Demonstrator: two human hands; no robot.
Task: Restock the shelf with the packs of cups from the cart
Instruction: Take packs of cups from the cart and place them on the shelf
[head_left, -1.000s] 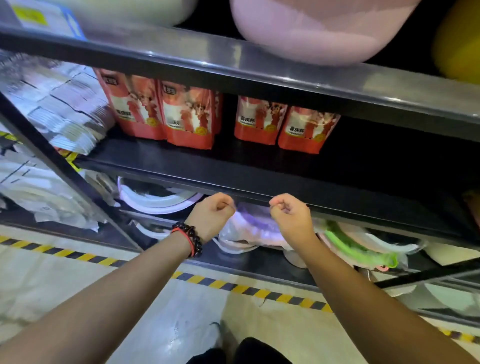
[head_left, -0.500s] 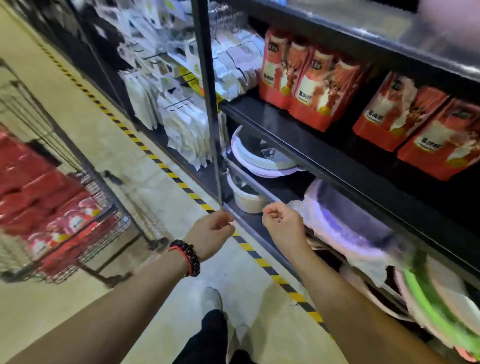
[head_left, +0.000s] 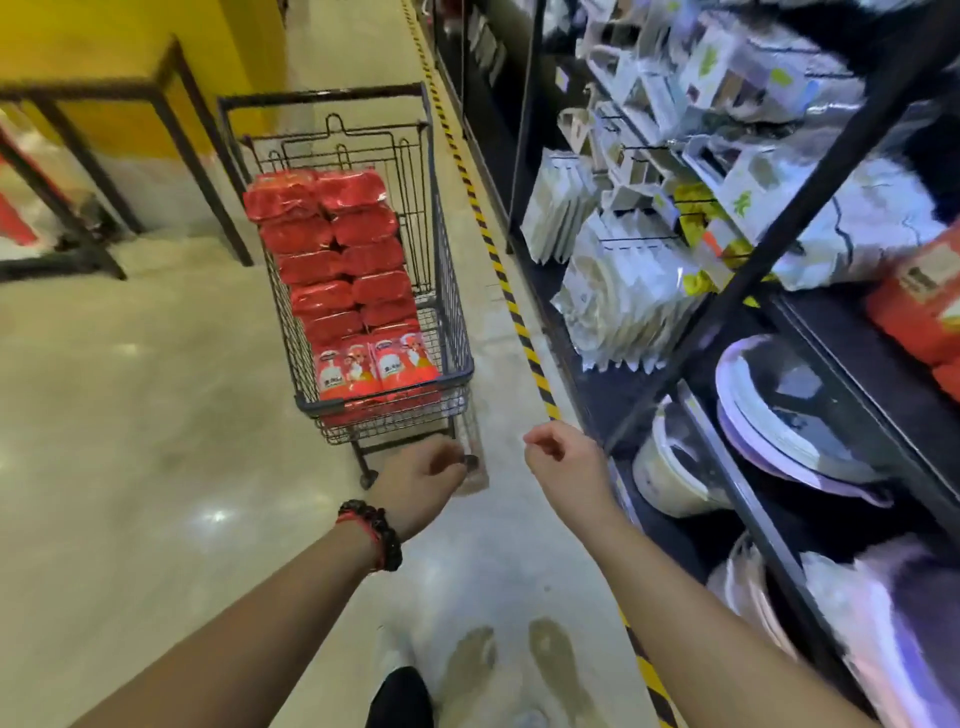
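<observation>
While both hands hang loosely curled and empty, left hand and right hand at lower centre, I see the packs of cups stacked high in the cart, upper centre; a careless pull could topple that stack.

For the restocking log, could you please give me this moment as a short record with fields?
Setting: shop aisle, shelving on the right
Cart: wire, ahead on the floor, apart from both hands
Packs of cups: red, stacked in two columns in the cart
Shelf: a few red packs at the right edge
Left hand: loosely curled, holds nothing
Right hand: loosely curled, holds nothing
Below shelf: stacked basins
</observation>
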